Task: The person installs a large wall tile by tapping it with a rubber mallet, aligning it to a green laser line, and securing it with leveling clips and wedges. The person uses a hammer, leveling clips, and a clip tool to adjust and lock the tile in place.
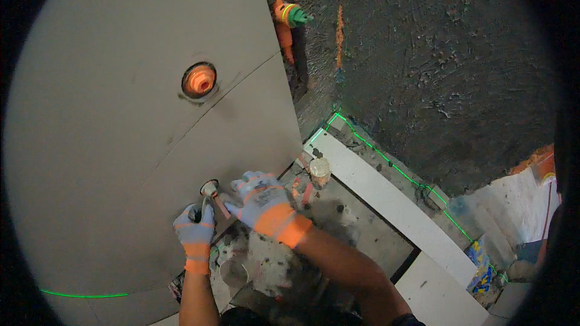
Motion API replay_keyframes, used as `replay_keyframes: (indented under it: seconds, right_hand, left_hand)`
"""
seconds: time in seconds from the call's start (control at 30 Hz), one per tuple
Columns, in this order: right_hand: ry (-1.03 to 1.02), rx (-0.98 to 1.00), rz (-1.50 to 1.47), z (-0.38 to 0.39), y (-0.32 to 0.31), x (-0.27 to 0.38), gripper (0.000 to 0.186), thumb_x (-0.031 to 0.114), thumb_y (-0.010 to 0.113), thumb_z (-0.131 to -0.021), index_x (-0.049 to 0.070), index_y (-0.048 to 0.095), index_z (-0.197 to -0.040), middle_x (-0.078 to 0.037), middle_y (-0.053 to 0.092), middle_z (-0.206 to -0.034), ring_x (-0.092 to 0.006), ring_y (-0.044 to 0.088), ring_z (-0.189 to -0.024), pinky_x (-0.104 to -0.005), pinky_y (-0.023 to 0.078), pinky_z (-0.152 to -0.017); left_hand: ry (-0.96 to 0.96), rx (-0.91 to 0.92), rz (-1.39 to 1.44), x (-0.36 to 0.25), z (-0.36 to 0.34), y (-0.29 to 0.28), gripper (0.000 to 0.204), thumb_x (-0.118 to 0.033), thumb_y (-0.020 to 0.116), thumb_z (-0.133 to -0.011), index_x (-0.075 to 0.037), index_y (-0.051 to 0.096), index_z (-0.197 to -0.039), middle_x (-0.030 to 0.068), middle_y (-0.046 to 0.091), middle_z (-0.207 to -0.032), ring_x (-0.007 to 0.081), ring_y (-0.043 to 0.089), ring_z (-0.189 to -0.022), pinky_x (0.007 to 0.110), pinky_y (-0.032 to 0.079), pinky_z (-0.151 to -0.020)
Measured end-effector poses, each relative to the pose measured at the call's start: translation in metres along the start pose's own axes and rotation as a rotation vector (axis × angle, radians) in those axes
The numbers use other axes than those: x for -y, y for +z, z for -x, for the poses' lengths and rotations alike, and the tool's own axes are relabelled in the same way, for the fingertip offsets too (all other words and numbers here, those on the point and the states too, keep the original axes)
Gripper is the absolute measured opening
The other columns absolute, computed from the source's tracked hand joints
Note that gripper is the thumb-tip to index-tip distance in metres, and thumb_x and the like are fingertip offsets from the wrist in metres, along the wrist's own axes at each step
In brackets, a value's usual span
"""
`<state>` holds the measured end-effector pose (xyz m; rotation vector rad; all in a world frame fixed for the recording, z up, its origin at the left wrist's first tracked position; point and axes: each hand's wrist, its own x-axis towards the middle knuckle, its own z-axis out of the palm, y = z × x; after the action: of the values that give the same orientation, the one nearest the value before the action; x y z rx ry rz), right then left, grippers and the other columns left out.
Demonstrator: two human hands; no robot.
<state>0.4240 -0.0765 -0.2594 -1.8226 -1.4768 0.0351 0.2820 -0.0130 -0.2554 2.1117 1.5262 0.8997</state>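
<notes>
Both of my hands wear grey gloves with orange cuffs. My left hand (196, 230) is beside a small round hole in the large grey tile, its fingers curled and close together near a pale round pipe fitting (209, 188) in that hole. What its fingers grip, if anything, is hidden. A thin reddish strip (222, 207) slants down from the fitting between the two hands. To the right, my right hand (264, 201) rests against the tile edge with fingers stretched out and thumb apart, pointing toward the fitting.
Higher on the grey tile (109, 121), an orange plug (200, 79) fills another round hole. An orange pipe with a green cap (297, 15) sticks out by rough dark wall. Below are a white cup (319, 168), a pale ledge (386, 205) and a blue-yellow bag (480, 267). Green laser lines cross the surfaces.
</notes>
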Motion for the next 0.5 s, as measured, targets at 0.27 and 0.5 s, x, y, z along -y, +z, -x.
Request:
replay_keyframes:
  seconds: [0.27, 0.5]
  right_hand:
    - [0.337, -0.647, -0.344, -0.067, -0.106, -0.075, 0.050, 0.027, 0.069, -0.065, -0.001, 0.050, -0.102, -0.015, 0.051, -0.092, -0.0276, 0.051, -0.087, -0.0356, 0.042, -0.077]
    - [0.188, -0.552, 0.295, -0.123, -0.138, -0.085, 0.069, 0.047, 0.062, -0.065, 0.003, 0.041, -0.115, -0.020, 0.045, -0.109, -0.0339, 0.042, -0.102, -0.0399, 0.035, -0.087]
  left_hand:
    - [0.072, 0.027, -0.413, -0.021, -0.004, -0.004, 0.027, -0.028, 0.063, -0.068, -0.003, 0.058, -0.061, 0.0116, 0.055, -0.053, 0.0219, 0.055, -0.047, 0.030, 0.040, -0.047]
    - [0.126, 0.087, -0.509, -0.035, -0.009, 0.000, 0.036, -0.043, 0.058, -0.066, -0.007, 0.060, -0.064, 0.0113, 0.057, -0.056, 0.0267, 0.056, -0.053, 0.033, 0.042, -0.052]
